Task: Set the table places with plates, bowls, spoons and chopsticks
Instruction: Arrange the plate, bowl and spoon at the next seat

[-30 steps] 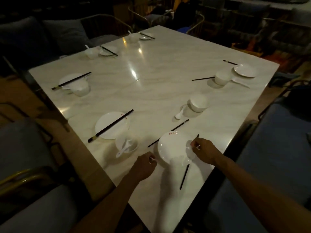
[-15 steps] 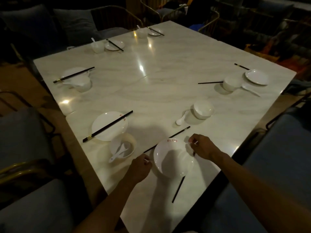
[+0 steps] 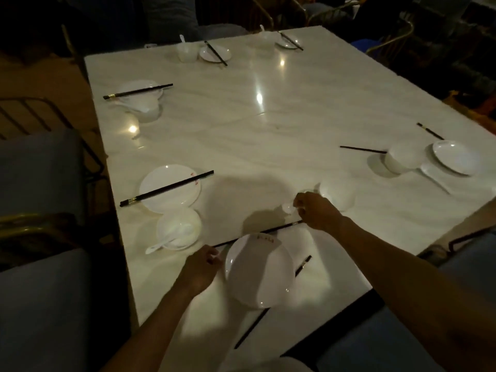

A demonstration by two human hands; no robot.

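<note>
**Inspector:** Report on the near place; start with the plate.

**Assistant:** The white plate (image 3: 259, 269) lies at the table's near edge; one black chopstick (image 3: 257, 233) lies just beyond its far rim, and a second chopstick (image 3: 271, 304) runs under it, showing at both sides; the pair is therefore split and, in the assistant's judgement, not yet set as the finished places are.

**Inspector:** The hands?

**Assistant:** The left hand (image 3: 200, 269) sits at the plate's left rim with fingers curled; whether it grips the rim or the chopstick's end cannot be told; it probably steadies the plate. The right hand (image 3: 315, 210) reaches out, its fingers pinched on the white spoon (image 3: 288, 208) just beside the bowl (image 3: 336, 193); the likely purpose is to bring the spoon in toward the plate or lay it in the bowl.

**Inspector:** The rest of the marble table (image 3: 241, 130)?

**Assistant:** The left-hand place (image 3: 169, 187) has a plate with chopsticks laid across it and a bowl with a spoon in it; that appears to be the pattern, and three places further off match it. The far right place (image 3: 453, 157) holds a plate, a bowl and a spoon beside them, with its two chopsticks apart; it seems unfinished.

**Inspector:** Risk?

**Assistant:** The near plate lies close to the edge; a careless pull on the trapped chopstick could shift it.
</note>
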